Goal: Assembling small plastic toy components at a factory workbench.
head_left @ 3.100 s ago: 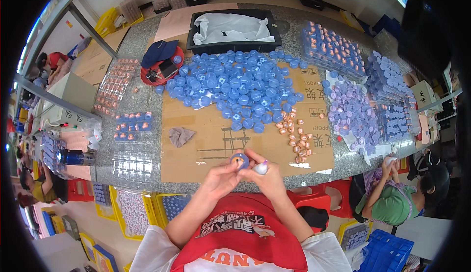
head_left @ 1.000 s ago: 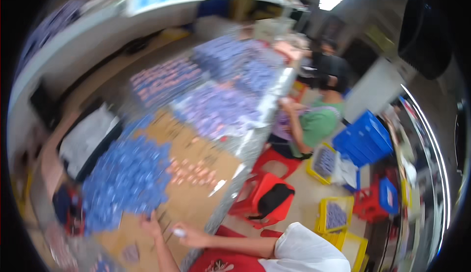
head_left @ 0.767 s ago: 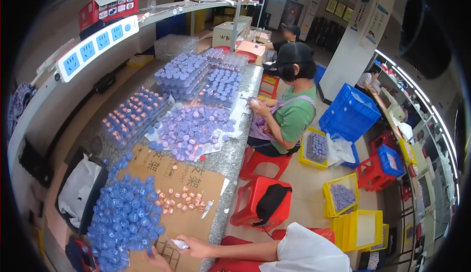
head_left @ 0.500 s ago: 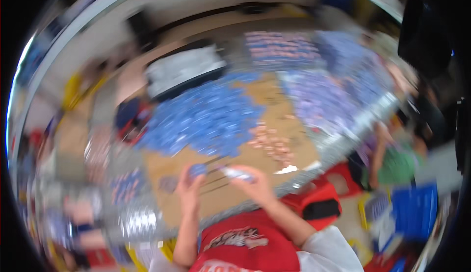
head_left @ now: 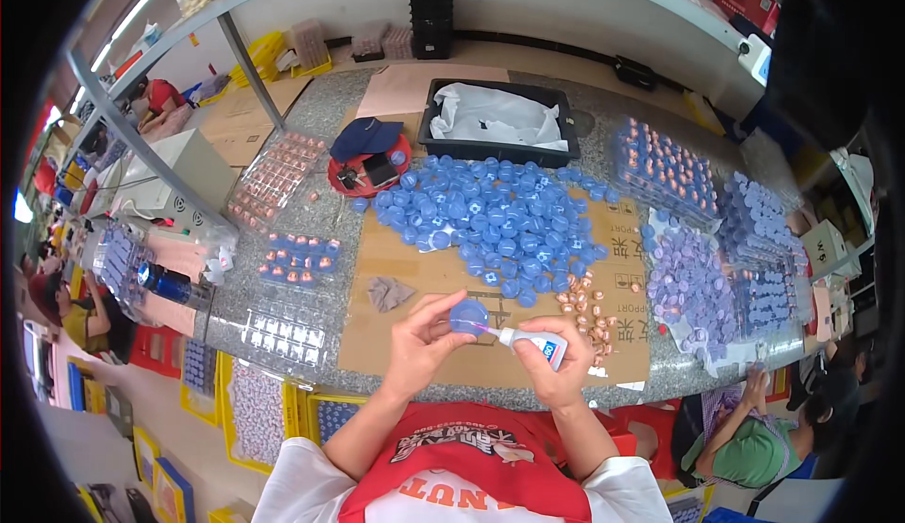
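Blue piece and white bottle meet tip to rim above the cardboard

The left hand point(head_left: 421, 344) pinches a round blue piece point(head_left: 468, 315) by its edge, thumb and fingers nearly closed on it, apparently so that its face stays free and turned toward the bottle. The right hand point(head_left: 558, 377) is curled firmly around a white bottle point(head_left: 552, 347), tilted so that its thin nozzle point(head_left: 498, 333) points left at the piece; the slant probably gives the tip easy access. Both are held over the cardboard point(head_left: 415, 264), just in front of the heap of blue pieces point(head_left: 509, 231), which seems spread there for easy reach. Small orange pieces point(head_left: 592, 320) lie loose beyond the right hand, perhaps kept apart to avoid mixing. A crumpled cloth point(head_left: 388, 294) sits near the left hand.

Whether the nozzle touches the piece or stops just short cannot be told. The palm hides the bottle's lower end, and the left fingers cover part of the rim. White sheeting point(head_left: 495, 113) conceals the bottom of the black tub point(head_left: 495, 150).
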The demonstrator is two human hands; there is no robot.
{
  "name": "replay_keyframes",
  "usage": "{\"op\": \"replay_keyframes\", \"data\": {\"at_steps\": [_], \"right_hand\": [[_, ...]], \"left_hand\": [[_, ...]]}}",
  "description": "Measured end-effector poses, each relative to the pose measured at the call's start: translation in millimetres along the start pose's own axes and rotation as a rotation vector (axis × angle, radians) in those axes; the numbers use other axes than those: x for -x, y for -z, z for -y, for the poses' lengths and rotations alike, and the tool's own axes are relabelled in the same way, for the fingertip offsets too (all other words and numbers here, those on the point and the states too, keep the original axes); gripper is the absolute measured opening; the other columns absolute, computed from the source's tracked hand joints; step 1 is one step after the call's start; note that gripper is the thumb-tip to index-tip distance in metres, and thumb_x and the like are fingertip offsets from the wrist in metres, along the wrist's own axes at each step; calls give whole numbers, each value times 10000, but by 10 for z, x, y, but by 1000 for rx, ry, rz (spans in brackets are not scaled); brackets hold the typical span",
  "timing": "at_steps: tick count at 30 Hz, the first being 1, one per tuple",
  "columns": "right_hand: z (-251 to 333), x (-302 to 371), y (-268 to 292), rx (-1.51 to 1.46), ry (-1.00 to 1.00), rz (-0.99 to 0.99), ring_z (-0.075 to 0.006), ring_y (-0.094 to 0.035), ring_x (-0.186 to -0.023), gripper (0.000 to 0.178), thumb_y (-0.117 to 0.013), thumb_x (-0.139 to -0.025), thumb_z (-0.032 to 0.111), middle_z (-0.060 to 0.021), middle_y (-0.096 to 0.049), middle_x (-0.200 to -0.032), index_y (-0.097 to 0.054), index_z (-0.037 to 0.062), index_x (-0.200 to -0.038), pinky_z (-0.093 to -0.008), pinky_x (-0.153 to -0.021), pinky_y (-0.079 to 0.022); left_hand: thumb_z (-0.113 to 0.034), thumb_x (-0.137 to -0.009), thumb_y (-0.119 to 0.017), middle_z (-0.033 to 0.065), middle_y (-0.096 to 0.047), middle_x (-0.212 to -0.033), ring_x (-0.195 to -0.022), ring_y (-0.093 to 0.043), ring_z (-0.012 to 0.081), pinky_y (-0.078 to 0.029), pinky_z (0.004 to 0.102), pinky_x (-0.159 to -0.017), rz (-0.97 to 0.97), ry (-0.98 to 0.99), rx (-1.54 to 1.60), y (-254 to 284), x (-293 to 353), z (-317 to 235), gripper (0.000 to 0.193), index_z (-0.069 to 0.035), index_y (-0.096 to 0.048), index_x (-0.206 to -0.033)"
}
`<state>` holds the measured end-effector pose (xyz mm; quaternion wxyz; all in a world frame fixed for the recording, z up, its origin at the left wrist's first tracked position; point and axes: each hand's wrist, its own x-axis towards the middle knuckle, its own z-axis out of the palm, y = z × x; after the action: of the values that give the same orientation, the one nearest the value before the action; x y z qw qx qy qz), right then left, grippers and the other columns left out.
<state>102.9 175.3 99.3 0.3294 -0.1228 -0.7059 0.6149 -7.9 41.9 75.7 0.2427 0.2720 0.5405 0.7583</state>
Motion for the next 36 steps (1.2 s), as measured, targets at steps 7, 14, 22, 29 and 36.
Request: {"op": "replay_keyframes", "data": {"at_steps": [7,14,22,29,36], "right_hand": [[164,-42,-44,59,89,95,-59,-539,-586,141,-642,-706,46,-42,-600,-697,-577,7,-825,-184,-511,-406],[213,-19,-69,117,145,113,-65,-557,-572,124,-646,-698,44,-50,-612,-684,-586,19,-804,-191,-495,-417],[261,39,-65,153,210,116,-103,-593,-560,131,-652,-707,51,-71,-631,-699,-584,13,-812,-222,-493,-449],[251,95,-52,253,340,33,-85,-567,-532,142,-651,-688,51,-67,-622,-679,-581,14,-806,-197,-478,-421],[247,142,-11,296,402,9,-112,-575,-525,145,-652,-672,36,-82,-622,-681,-581,11,-796,-211,-477,-427]], "left_hand": [[175,-691,-561,101,-430,-1093,-992,-514,204,-488,296,-829,30,-38,41,48,11,-116,476,35,-484,-1140],[179,-683,-563,87,-419,-1077,-974,-516,188,-488,289,-831,56,-44,5,55,70,-178,473,22,-506,-1125],[203,-639,-573,100,-434,-1057,-1005,-497,210,-503,292,-803,51,-22,-33,37,123,-285,496,44,-508,-1104],[193,-632,-591,92,-442,-1046,-995,-506,204,-498,302,-816,47,-7,-41,1,180,-281,494,47,-510,-1097],[177,-635,-608,91,-446,-1034,-993,-509,204,-497,305,-820,28,-6,-52,-15,212,-282,471,52,-514,-1079]]}}
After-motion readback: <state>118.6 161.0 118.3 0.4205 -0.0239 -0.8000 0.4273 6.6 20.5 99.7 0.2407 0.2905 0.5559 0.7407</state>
